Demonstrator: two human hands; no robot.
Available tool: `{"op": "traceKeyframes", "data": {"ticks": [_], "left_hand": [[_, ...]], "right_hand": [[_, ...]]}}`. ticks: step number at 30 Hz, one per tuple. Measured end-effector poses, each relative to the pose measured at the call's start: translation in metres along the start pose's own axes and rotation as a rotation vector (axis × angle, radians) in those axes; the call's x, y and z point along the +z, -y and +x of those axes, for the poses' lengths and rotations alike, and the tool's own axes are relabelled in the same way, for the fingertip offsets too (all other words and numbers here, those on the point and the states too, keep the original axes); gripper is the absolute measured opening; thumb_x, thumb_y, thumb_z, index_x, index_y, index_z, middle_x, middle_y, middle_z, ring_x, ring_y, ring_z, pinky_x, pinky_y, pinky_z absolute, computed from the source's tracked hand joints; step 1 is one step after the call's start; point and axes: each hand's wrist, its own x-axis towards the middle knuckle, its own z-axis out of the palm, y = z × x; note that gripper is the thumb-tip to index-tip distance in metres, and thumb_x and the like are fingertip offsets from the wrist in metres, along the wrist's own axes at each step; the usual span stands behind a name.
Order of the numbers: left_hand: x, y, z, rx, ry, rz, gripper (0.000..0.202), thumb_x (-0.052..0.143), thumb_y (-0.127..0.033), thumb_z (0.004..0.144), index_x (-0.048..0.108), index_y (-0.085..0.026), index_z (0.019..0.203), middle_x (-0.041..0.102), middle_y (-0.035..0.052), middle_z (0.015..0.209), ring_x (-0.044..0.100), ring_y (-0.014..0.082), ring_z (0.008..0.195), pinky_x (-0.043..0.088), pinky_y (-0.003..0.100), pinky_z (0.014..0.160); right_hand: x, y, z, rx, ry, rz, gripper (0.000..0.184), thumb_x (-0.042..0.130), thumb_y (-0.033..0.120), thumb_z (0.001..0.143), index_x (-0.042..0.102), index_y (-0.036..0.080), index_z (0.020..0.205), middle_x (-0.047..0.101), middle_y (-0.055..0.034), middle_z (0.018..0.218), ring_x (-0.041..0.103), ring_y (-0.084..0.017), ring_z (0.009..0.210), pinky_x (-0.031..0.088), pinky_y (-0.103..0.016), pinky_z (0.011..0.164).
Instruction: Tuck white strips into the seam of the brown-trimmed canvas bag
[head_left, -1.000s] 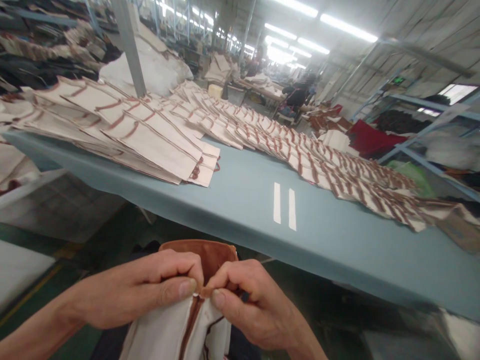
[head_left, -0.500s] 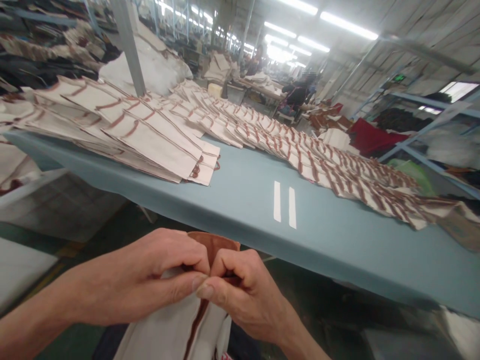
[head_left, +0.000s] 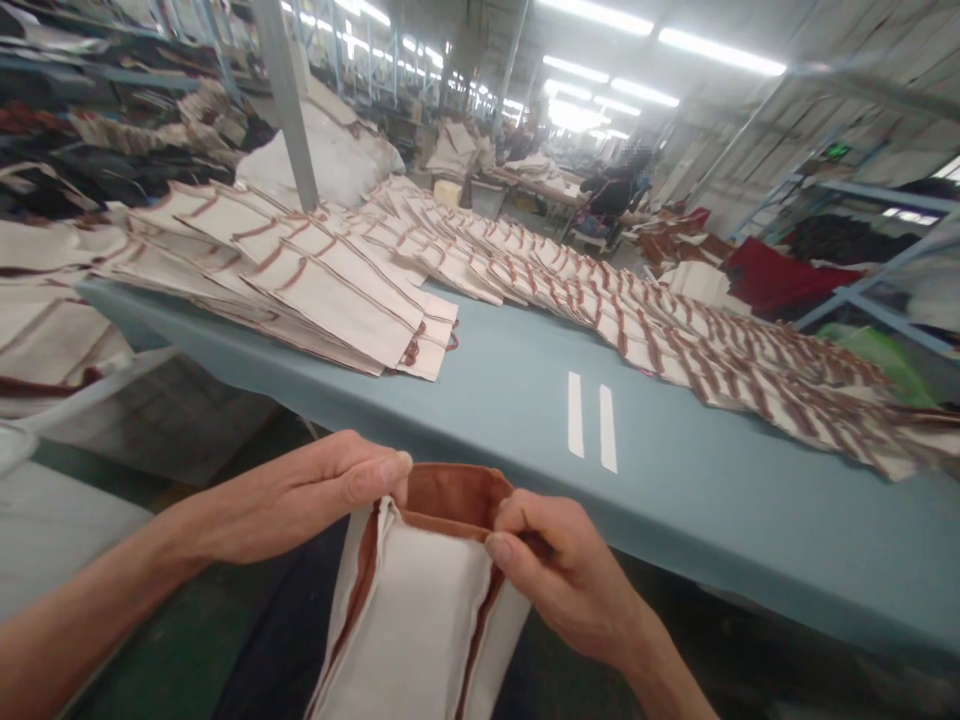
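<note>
- left hand: fingers closed on canvas bag, left top edge
- right hand: fingers gripping its right top edge
- blue table ahead, stacked bags on it

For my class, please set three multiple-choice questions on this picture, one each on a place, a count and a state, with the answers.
1. Where do the stacked flat canvas bags lie?
A) on the floor
B) on the blue-grey table
C) on a shelf

2. How many white strips lie on the table?
A) one
B) three
C) two

3. What state is the canvas bag between the left hand and right hand in?
A) mouth held open
B) pinched shut
C) folded flat

Answers: 1 B, the stacks rest on the tabletop. 2 C, two strips lie side by side. 3 A, the brown lining shows between the hands.
</note>
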Motion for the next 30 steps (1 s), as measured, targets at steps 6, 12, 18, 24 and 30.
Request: {"op": "traceKeyframes", "data": {"ticks": [6, 12, 18, 24, 30], "left_hand": [[0.004, -0.01, -0.004, -0.034, 0.078, 0.016, 0.055, 0.034, -0.054, 0.115, 0.065, -0.021, 0.083, 0.065, -0.0008, 0.082, 0.06, 0.0194, 0.078, 0.047, 0.027, 0.074], [0.015, -0.004, -0.006, -0.128, 0.139, -0.075, 0.029, 0.051, -0.04, 0.102, 0.068, -0.021, 0.089, 0.067, -0.0019, 0.087, 0.064, 0.0203, 0.087, 0.047, 0.024, 0.076], [0.023, -0.009, -0.003, -0.229, 0.119, -0.09, 0.024, 0.053, -0.039, 0.091, 0.066, -0.02, 0.083, 0.063, -0.0017, 0.079, 0.061, 0.0204, 0.08, 0.045, 0.025, 0.071], [0.026, -0.003, -0.003, -0.222, 0.075, -0.123, 0.027, 0.054, -0.039, 0.095, 0.062, -0.02, 0.077, 0.058, -0.0043, 0.073, 0.056, 0.0158, 0.072, 0.043, 0.023, 0.067], [0.031, -0.001, -0.01, -0.164, -0.054, 0.003, 0.026, 0.054, -0.031, 0.096, 0.065, -0.021, 0.075, 0.059, -0.005, 0.069, 0.054, 0.014, 0.066, 0.042, 0.022, 0.062]], "right_hand": [[0.014, -0.033, 0.021, 0.018, -0.042, -0.058, 0.03, 0.056, 0.035, 0.108, 0.058, 0.021, 0.082, 0.058, 0.0033, 0.072, 0.05, -0.014, 0.065, 0.037, -0.027, 0.064], [0.033, -0.054, 0.02, 0.113, 0.004, 0.025, 0.034, 0.055, 0.044, 0.111, 0.059, 0.021, 0.087, 0.064, 0.0001, 0.076, 0.056, -0.016, 0.068, 0.042, -0.027, 0.065], [0.034, -0.059, 0.018, 0.148, 0.007, 0.074, 0.037, 0.056, 0.049, 0.11, 0.061, 0.021, 0.087, 0.065, -0.0005, 0.076, 0.056, -0.017, 0.068, 0.043, -0.027, 0.065], [0.033, -0.057, 0.019, 0.133, 0.012, 0.074, 0.031, 0.056, 0.044, 0.108, 0.062, 0.021, 0.087, 0.063, 0.0004, 0.078, 0.056, -0.017, 0.07, 0.042, -0.029, 0.067], [0.031, -0.031, 0.018, 0.035, 0.014, 0.114, 0.022, 0.058, 0.037, 0.103, 0.071, 0.02, 0.101, 0.071, -0.0032, 0.093, 0.063, -0.019, 0.084, 0.046, -0.031, 0.078]]}}
